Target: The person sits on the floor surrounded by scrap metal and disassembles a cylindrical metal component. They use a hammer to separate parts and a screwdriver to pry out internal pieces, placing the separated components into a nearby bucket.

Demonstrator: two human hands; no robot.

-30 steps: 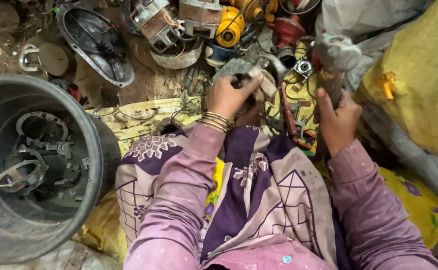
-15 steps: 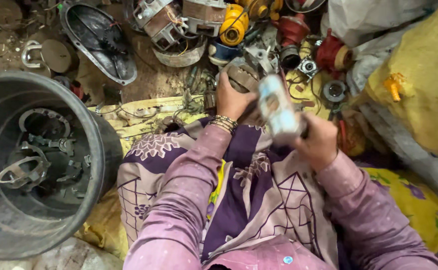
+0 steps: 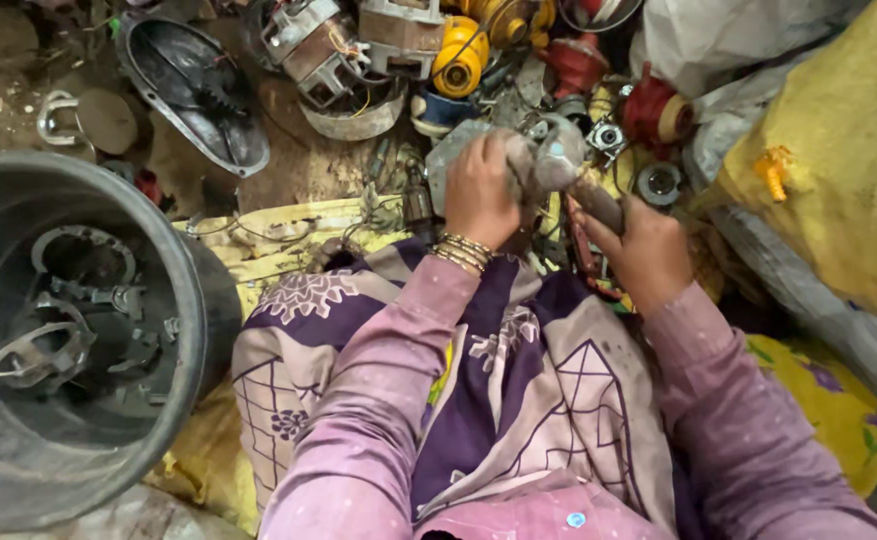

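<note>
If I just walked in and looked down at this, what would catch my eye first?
Probably the hammer in the right hand, its head over the metal part that the left hand steadies at top centre. Next, the big dark tub of metal brackets at left, and the heap of old motors beyond.

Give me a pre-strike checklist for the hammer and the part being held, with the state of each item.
1. Right hand grips hammer handle: ok.
2. Left hand steadies the metal part on the ground: ok.
3. Left fingers clear of the hammer head: not ok, head sits right beside them.
4. Hammer head tight on handle: cannot tell.
5. Space around the part: not ok, motor scrap crowds it.
6. Grey tub out of the swing path: ok.
</note>
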